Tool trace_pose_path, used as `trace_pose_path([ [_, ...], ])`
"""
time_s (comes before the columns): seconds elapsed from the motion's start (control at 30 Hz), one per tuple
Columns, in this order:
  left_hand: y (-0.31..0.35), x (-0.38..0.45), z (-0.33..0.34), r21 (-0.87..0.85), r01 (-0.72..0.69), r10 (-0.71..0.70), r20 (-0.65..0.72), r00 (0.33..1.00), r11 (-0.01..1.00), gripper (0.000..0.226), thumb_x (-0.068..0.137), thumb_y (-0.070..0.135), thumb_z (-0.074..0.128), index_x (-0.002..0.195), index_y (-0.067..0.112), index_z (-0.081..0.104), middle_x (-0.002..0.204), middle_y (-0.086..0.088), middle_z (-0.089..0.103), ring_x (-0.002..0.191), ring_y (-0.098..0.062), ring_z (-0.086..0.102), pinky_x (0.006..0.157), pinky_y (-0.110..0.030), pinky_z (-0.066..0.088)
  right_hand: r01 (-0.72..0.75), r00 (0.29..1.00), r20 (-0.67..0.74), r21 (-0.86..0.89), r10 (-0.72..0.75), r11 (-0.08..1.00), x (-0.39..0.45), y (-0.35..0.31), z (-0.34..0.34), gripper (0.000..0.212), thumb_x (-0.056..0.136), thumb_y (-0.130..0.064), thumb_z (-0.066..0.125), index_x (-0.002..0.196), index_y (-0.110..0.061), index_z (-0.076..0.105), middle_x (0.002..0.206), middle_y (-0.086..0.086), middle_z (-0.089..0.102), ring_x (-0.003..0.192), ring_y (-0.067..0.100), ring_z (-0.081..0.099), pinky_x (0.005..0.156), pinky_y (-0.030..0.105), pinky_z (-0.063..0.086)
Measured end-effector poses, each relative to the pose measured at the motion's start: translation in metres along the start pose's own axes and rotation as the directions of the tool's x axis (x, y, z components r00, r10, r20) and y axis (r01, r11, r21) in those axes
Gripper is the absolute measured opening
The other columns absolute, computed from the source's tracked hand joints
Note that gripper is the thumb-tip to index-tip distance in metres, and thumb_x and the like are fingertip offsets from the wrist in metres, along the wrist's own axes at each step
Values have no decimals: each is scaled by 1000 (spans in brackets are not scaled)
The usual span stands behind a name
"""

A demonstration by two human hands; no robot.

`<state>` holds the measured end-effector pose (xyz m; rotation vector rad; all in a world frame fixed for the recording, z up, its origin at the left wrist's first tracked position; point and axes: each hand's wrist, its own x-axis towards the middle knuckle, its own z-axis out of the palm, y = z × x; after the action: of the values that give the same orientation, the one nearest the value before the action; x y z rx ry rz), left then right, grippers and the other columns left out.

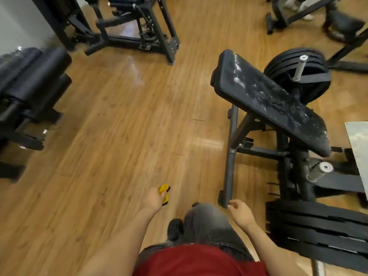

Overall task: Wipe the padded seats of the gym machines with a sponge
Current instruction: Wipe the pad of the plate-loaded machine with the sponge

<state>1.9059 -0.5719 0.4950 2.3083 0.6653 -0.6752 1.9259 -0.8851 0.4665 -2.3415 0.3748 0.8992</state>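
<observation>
Head view: person standing on wood floor (119, 120)
Sponge (164, 194): left hand (152, 199), fingers clamped on it, well short of pad
Right hand (242, 213): fingers loosely curled, empty
Angled pad (264, 98): white residue, unwiped; wiping still ahead, judging by this

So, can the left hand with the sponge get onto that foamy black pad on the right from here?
Probably not yet. The left hand grips the sponge low over bare floor, apart from the pad. Nothing blocks the way, so a step closer should do it.
</observation>
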Motion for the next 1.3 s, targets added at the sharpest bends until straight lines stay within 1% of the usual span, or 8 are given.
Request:
trace_pose_path([
  [0.2,138,101,-59,-201,-310,290,-124,949,929,34,96,17,54,129,15,56,111,2,64,96,-10,57,69,-8,35,107,964,-254,99,-79,989,82,-88,-89,34,98,-23,49,130,-13,54,127,5,61,118,22,56,98,33,44],
  [0.33,249,152,-102,-242,-492,410,-318,854,837,40,97,25,52,137,21,49,124,13,52,110,-6,50,92,-19,38,199,876,-469,128,-117,972,142,-147,-166,31,98,-21,49,127,-14,57,118,4,65,111,20,60,94,32,46],
  [0.5,369,202,-147,-122,-686,586,-426,689,717,39,97,23,52,136,24,51,117,15,52,105,0,48,81,-1,31,274,763,-636,150,-120,950,202,-200,-244,30,98,-20,48,125,-13,59,117,4,65,109,19,60,89,25,41],
  [0.63,432,242,-153,13,-715,674,-345,653,699,40,97,23,52,137,21,49,133,4,53,118,-11,49,88,-12,30,339,763,-622,158,-173,927,242,-227,-275,35,97,-20,48,132,-14,53,127,4,58,117,18,55,98,30,42],
  [0.77,459,277,-140,234,-718,754,-155,638,655,41,98,24,50,138,16,47,143,-4,46,133,-21,40,104,-29,34,372,780,-580,131,-233,919,266,-242,-278,38,97,-23,51,135,-16,49,131,1,55,122,17,51,102,33,42],
  [0.9,451,297,-121,626,-625,774,54,630,465,43,99,37,43,138,21,45,153,-3,31,145,-23,19,111,-38,29,375,774,-580,99,-253,922,276,-243,-269,40,95,-23,53,134,-15,50,132,2,55,125,18,49,105,32,39],
  [1.07,446,309,-116,674,-610,786,69,614,417,48,101,42,35,145,23,36,160,-2,15,148,-22,5,120,-38,7,283,776,-603,72,-184,957,281,-235,-258,48,98,-32,48,143,-20,41,152,4,35,142,19,29,115,35,24],
  [1.3,478,346,-123,671,-604,779,62,624,431,45,102,35,37,144,18,39,159,-4,17,148,-25,6,119,-36,5,288,762,-609,16,-219,957,295,-229,-270,50,99,-39,43,146,-24,36,155,5,29,144,21,23,116,38,21],
])
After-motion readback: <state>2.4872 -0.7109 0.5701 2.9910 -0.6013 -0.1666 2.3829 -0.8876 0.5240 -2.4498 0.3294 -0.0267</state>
